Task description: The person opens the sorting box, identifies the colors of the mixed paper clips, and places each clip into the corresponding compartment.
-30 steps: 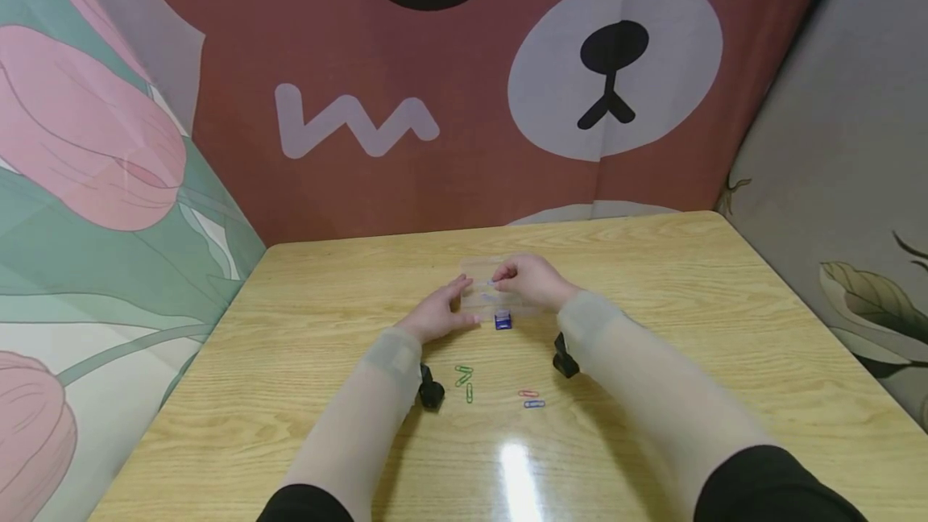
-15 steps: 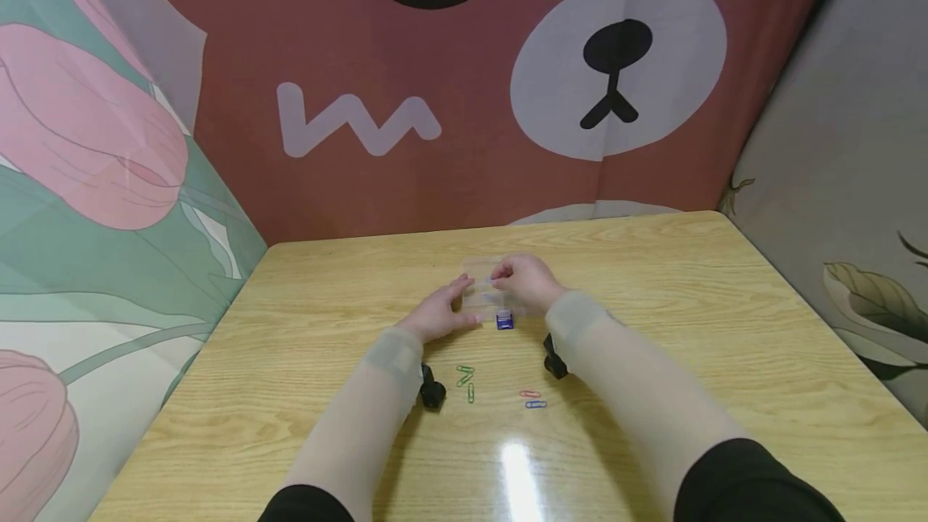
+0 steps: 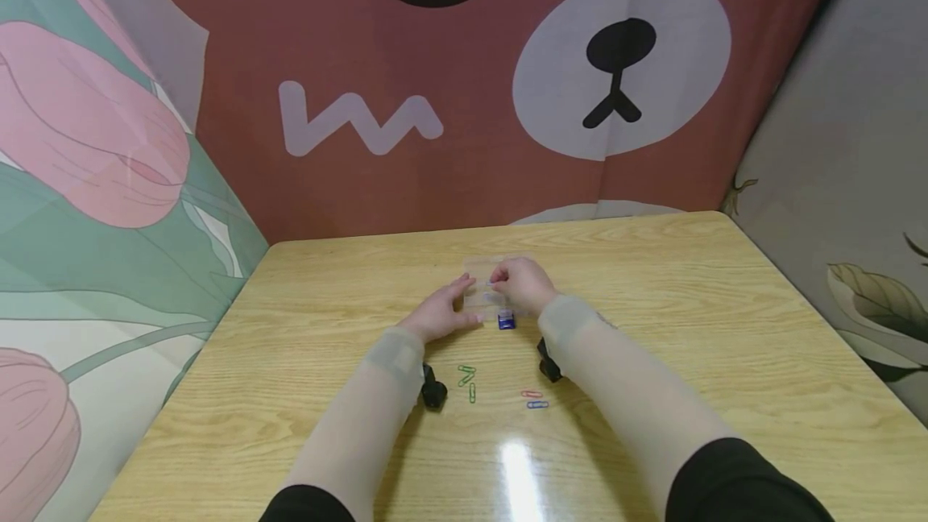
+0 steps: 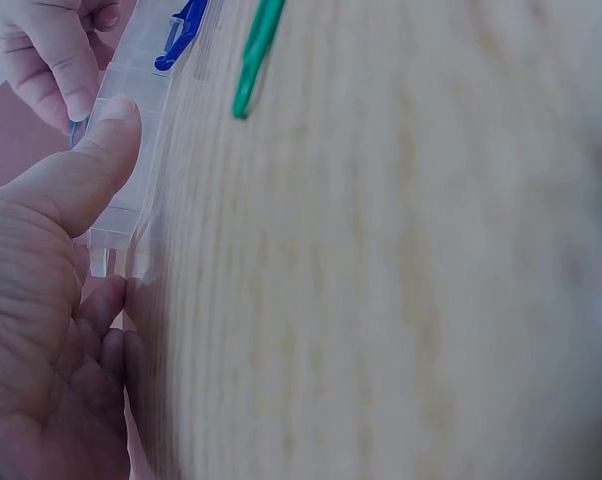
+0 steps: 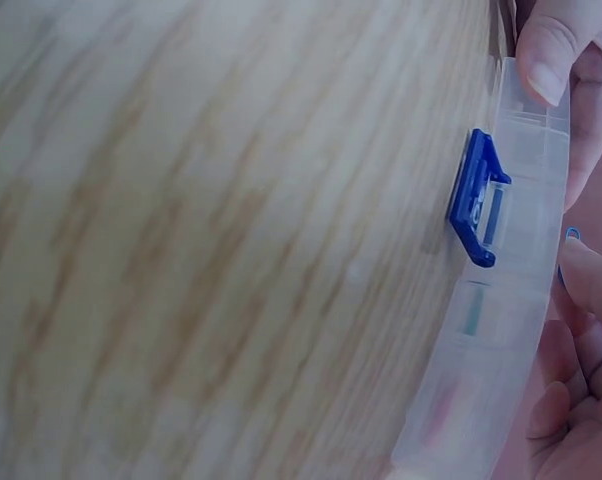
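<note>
A clear plastic compartment box with a blue latch on its front side lies on the table. My left hand holds the box's left end, thumb at the front and fingers toward the back. Above the box my right hand pinches a small blue paper clip between thumb and fingertips. In the right wrist view, green and reddish patches show through the box wall.
Nearer on the wooden table lie several green paper clips, a red paper clip and a blue paper clip. A curtain with a bear print hangs behind the table's far edge.
My right forearm and wrist have swung a little to the left, while the right fingertips stay over the box with the paper clip. The left hand keeps its hold on the box.
</note>
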{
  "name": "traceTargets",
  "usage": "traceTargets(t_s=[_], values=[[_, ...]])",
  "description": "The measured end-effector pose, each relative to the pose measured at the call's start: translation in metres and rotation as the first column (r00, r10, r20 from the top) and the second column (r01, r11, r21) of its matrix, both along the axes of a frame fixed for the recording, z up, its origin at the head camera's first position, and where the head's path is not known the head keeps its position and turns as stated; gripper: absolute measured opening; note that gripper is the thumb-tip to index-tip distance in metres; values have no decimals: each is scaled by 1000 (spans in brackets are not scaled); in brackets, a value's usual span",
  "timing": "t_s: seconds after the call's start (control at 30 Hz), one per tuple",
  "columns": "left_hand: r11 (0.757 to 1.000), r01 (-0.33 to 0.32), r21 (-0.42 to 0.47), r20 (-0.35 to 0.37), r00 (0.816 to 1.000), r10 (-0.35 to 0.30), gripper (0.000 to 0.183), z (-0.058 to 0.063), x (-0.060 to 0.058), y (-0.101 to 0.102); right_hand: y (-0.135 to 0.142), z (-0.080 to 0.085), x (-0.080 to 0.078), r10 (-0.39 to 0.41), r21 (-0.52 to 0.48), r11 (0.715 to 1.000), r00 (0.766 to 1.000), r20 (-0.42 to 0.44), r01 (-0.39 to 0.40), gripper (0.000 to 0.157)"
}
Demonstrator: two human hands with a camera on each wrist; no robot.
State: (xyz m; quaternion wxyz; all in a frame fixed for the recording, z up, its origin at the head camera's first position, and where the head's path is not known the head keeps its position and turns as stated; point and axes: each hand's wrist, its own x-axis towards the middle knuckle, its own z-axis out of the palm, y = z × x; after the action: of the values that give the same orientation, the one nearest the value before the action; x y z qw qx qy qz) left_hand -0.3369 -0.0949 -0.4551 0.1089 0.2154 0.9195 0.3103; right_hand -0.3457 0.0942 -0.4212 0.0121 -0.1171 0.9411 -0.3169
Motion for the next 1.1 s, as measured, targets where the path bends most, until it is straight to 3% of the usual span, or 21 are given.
traceTargets(t_s=[0.3,1.1], values=[[1000,-6,12,18,1000,6,80,1,0,1,1,-3,0,7,34,999,1000,15,-8,15],[1000,-9,-3,10,1000,9,79,1,1,1,-1,3,9,-3,33,999,1000,24,2,17]])
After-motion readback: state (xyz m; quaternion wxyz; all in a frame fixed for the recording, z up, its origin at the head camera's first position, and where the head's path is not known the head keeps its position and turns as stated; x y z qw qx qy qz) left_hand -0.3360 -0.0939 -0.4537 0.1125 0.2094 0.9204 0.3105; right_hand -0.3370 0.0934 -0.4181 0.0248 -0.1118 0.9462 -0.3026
